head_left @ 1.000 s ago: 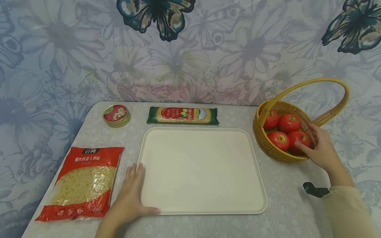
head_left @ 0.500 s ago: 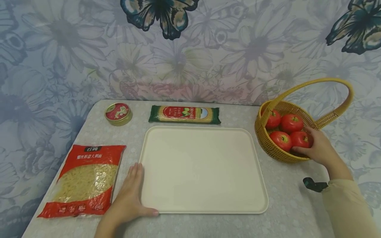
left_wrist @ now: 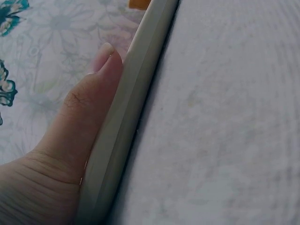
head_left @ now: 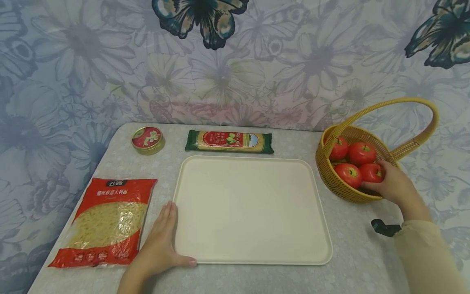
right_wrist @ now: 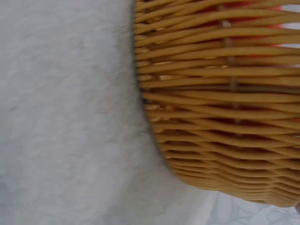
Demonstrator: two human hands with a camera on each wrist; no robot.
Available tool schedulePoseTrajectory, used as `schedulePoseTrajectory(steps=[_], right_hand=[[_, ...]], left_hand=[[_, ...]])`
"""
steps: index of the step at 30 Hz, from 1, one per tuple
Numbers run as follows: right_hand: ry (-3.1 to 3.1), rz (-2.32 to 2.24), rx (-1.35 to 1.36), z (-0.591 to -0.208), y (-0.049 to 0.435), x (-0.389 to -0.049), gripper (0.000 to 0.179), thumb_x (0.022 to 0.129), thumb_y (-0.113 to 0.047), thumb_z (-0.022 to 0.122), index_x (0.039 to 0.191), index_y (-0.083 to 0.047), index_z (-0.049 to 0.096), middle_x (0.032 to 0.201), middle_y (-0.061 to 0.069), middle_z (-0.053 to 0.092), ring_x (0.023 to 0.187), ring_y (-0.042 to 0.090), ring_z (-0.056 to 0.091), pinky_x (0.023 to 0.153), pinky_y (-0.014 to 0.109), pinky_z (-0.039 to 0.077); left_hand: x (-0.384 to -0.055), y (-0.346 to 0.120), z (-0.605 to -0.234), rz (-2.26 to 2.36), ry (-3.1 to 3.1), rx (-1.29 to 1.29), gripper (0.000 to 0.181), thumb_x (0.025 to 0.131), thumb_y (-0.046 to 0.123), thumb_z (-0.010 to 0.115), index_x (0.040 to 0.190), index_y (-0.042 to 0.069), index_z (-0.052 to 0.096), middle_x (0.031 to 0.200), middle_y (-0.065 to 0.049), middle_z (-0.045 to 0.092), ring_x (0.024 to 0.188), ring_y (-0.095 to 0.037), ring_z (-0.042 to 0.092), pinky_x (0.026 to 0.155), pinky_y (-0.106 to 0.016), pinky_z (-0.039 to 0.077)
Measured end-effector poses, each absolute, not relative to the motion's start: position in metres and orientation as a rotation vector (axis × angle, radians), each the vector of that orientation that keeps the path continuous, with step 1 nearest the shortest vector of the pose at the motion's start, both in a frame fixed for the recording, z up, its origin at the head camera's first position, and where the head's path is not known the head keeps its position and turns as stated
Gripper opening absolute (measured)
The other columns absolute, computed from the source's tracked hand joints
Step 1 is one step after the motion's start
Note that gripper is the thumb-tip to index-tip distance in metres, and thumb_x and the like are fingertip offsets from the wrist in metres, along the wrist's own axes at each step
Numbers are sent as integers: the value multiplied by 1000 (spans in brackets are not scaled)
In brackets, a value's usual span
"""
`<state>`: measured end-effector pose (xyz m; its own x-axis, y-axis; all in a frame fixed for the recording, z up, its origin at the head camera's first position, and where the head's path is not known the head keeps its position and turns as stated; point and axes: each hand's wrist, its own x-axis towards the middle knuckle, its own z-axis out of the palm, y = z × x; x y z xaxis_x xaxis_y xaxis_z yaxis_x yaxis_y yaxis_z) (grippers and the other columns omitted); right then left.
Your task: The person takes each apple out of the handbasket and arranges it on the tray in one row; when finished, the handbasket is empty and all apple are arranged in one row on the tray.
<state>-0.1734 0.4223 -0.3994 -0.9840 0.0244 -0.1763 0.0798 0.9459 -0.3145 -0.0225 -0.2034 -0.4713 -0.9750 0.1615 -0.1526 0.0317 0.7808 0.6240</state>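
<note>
In the head view, my left hand (head_left: 158, 245) rests against the left edge of a cream tray (head_left: 253, 212), fingers straight and thumb at the front corner. The left wrist view shows that thumb (left_wrist: 89, 103) along the tray's rim (left_wrist: 126, 108). At the right, my right hand (head_left: 398, 185) reaches into a yellow wicker basket (head_left: 339, 190) and holds a red apple (head_left: 371, 173) between thumb and fingers. Several red apples (head_left: 348, 174) lie together in the basket. In the right wrist view the basket's woven wall (right_wrist: 220, 108) hides most of the apples.
A red bag of spiral pasta (head_left: 106, 224) lies left of the tray. Behind the tray lies a green-ended spaghetti packet (head_left: 229, 141), with a round tin (head_left: 147, 141) at the back left. The basket's tall handle (head_left: 415, 102) arches above my right hand.
My right hand has gone lower into the basket and its fingers have closed around the front right apple. My left hand stays on the tray. The head view has shifted slightly.
</note>
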Motion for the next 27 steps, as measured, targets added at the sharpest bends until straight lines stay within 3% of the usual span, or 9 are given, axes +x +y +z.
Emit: schedulePoseTrajectory(steps=[5,18,26,27], right_hand=[[3076,-515,141,-401,418,-167,100,83,-53,74,144,15,31,130,43,43,114,59,42,90,73,40],[3215,-755,346,-388,407,-149,99,85,-52,71,154,1,24,141,37,35,123,54,36,92,77,39],[3362,-937,186,-361,368,-134,91,79,-35,83,152,-9,35,140,27,42,125,45,39,91,75,41],[3378,-959,147,-358,361,-132,90,77,-32,84,151,-9,38,140,26,44,125,43,40,96,65,47]], left_hand=[[-23,-203,-473,965,2787,165,164,40,75,86,159,3,-1,166,-24,1,152,-46,5,118,-68,15],[-23,-203,-471,961,2778,156,164,40,75,86,159,3,-1,166,-25,2,151,-48,7,118,-68,16],[-23,-203,-471,957,2783,147,164,40,76,85,159,4,-1,166,-23,3,151,-48,9,118,-68,18],[-22,-203,-471,958,2787,151,164,40,77,85,159,4,-1,166,-24,3,151,-49,9,117,-68,18]])
